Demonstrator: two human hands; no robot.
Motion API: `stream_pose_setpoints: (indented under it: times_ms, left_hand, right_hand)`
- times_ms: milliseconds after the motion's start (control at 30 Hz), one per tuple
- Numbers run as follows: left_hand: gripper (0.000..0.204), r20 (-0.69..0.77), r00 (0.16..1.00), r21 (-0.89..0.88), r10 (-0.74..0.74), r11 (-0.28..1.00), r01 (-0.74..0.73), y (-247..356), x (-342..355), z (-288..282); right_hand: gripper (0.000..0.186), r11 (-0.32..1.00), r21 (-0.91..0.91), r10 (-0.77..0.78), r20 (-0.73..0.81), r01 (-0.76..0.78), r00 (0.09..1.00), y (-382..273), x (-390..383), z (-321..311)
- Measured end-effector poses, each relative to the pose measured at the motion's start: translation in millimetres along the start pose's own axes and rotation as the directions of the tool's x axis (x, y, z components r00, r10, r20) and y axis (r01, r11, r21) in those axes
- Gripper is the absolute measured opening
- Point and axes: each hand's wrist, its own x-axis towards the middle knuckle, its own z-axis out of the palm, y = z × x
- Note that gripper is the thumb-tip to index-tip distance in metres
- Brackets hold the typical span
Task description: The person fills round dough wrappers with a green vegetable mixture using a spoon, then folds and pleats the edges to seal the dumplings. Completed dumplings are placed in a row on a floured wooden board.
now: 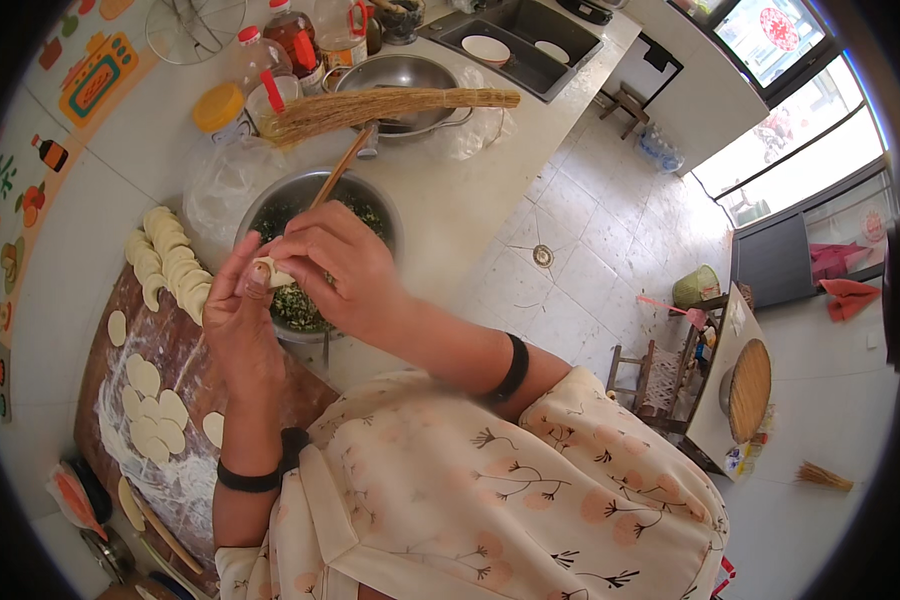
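My left hand (pixel 246 318) and my right hand (pixel 342 268) meet over a steel bowl (pixel 382 215) of chopped green filling (pixel 302 308), their fingers closed on a small pale dumpling (pixel 278 272). A wooden stick (pixel 340 165) leans in the bowl. Left of it, rows of folded dumplings (pixel 175 255) lie on a floured wooden board (pixel 105 360), with several round dough wrappers (pixel 155 420) below them. A rolling pin (pixel 170 540) lies near the board's lower part.
Behind the bowl are a straw whisk broom (pixel 420 100), a wide steel pan (pixel 390 72), bottles (pixel 270 70) and a plastic bag (pixel 225 175). A dark sink (pixel 540 40) is farther back. To my right are tiled floor (pixel 580 240), a chair (pixel 650 370) and a side table (pixel 730 360).
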Motion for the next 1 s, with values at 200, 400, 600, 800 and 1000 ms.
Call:
stream_pose_setpoints:
  times_ms: [200, 400, 600, 800, 1000]
  left_hand:
    - [0.021, 0.040, 0.998, -0.006, 0.058, 0.998, -0.057, -11.1, 3.1, -10.9]
    - [0.020, 0.074, 0.985, -0.026, 0.156, 0.988, -0.155, -12.8, 4.1, -13.3]
    - [0.029, 0.071, 0.997, -0.047, 0.023, 0.999, -0.020, -4.1, 2.1, -8.2]
    - [0.035, 0.095, 0.995, -0.013, -0.010, 1.000, 0.012, -8.6, -0.5, -9.8]
    - [0.027, 0.041, 0.995, 0.063, 0.087, 0.994, -0.090, -14.2, -0.2, -13.8]
  right_hand:
    - [0.013, 1.000, -0.002, -0.002, 0.033, 0.002, 0.999, -0.4, -1.6, 0.5]
    - [0.013, 0.999, 0.033, 0.006, 0.029, -0.007, 1.000, -3.1, -1.5, 2.6]
    - [0.014, 1.000, 0.016, -0.011, 0.002, 0.011, 1.000, -3.4, 3.4, -0.5]
    - [0.013, 1.000, -0.017, 0.006, -0.013, -0.006, 1.000, -2.4, 1.8, -5.8]
    - [0.013, 0.999, 0.022, 0.032, -0.010, -0.031, 0.999, -4.3, 0.3, -2.6]
